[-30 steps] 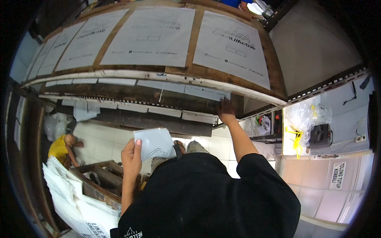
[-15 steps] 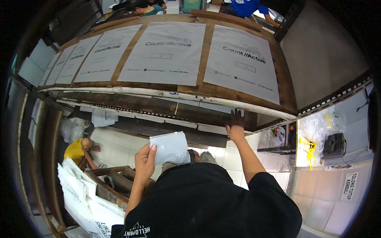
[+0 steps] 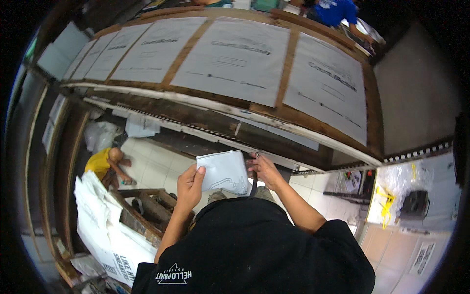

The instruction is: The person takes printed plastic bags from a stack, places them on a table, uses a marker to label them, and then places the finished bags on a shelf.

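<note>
My left hand [image 3: 190, 185] grips the left edge of a white flat pouch [image 3: 223, 172], thumb on top, in front of my body. A thin line drawing is printed on the pouch's lower part. My right hand [image 3: 265, 170] is just beside the pouch's right edge, palm turned partly up and fingers loosely bent and apart. Nothing shows clearly in it, and contact with the pouch cannot be made out. Beyond both hands, printed white sheets [image 3: 325, 85] lie in a row on a brown wooden board [image 3: 280, 93].
A pale metal rail [image 3: 220, 111] edges the board. White printed bags [image 3: 105, 220] stack at the left by a wooden crate [image 3: 139, 223]. A person in yellow [image 3: 101, 164] crouches at left; another in blue [image 3: 335, 12] works at the back. Clear plastic [image 3: 404, 179] lies right.
My right hand has come back from the rail to the pouch's right side. The left hand still holds the pouch, now raised slightly. The view has shifted and tilted.
</note>
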The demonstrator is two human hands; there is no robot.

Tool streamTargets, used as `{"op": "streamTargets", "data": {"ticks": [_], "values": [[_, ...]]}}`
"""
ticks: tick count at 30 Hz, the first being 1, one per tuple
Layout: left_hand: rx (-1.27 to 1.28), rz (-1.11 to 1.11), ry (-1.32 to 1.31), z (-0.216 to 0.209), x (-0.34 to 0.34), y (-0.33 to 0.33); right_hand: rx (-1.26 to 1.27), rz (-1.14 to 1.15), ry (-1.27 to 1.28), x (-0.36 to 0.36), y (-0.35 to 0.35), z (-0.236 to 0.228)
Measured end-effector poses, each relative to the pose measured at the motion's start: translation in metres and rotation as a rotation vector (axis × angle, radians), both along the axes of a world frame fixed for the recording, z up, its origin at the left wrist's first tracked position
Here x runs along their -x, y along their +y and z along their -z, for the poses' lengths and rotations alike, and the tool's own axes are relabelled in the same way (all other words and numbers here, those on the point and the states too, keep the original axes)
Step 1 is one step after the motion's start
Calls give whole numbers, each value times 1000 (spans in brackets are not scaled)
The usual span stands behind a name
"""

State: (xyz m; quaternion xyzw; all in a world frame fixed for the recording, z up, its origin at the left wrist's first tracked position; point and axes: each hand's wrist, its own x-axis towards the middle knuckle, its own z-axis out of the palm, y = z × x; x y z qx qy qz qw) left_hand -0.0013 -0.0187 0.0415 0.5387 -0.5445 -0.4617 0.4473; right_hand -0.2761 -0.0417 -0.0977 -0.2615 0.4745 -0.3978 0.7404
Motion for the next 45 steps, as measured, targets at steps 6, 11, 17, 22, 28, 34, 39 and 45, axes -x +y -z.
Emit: {"op": "streamTargets", "data": {"ticks": [6,11,17,22,28,34,39,45], "values": [[29,-43,84,0,-20,9,-196,-337,-10,-23,-21,19],[51,-112,54,-10,-46,14,-102,-364,16,-65,-34,21],[98,-263,65,4,-81,19,177,-200,-72,-89,-62,-22],[13,-559,-103,3,-117,16,387,-240,121,-113,-90,-70],[119,-633,192,24,-166,-12,451,-330,178,-169,-125,-133],[210,-622,350,21,-206,-27,541,-438,234,-209,-148,-164],[233,-660,367,10,-221,-35,550,-445,166,-234,-159,-170],[280,-657,381,9,-236,-38,560,-439,112,-252,-167,-173]]}}
